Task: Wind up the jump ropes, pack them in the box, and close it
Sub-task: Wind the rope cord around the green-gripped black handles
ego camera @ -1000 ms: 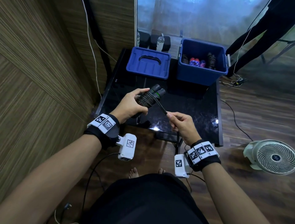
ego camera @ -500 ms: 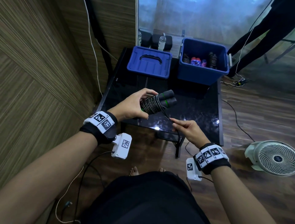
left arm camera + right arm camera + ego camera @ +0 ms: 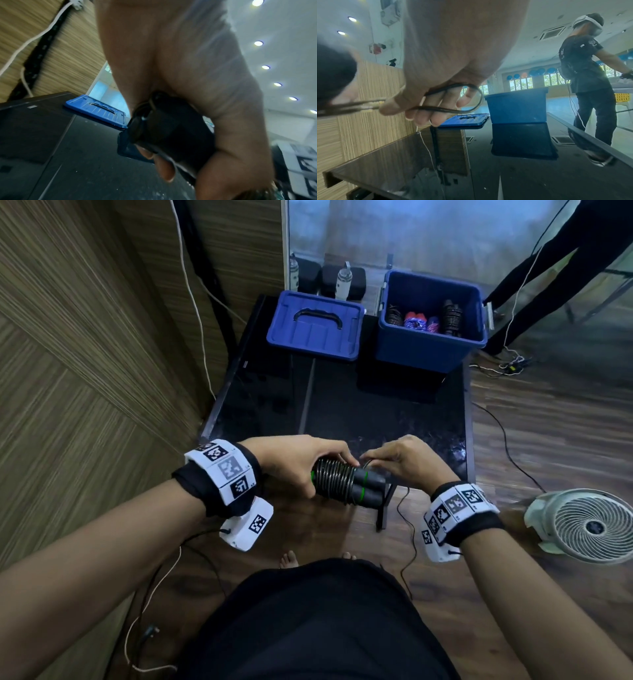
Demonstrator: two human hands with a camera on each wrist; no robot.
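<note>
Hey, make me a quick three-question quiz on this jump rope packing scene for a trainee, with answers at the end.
1. True or false: the blue lid is already on the blue box.
2. Which hand grips the wound jump rope handles? A) left hand B) right hand C) neither
3. Fill in: the right hand's fingers pinch a loose ____ of black cord.

Key: 1. False; the lid lies flat on the black table, left of the open box, which already holds wound ropes. 2. A. 3. loop.
</note>
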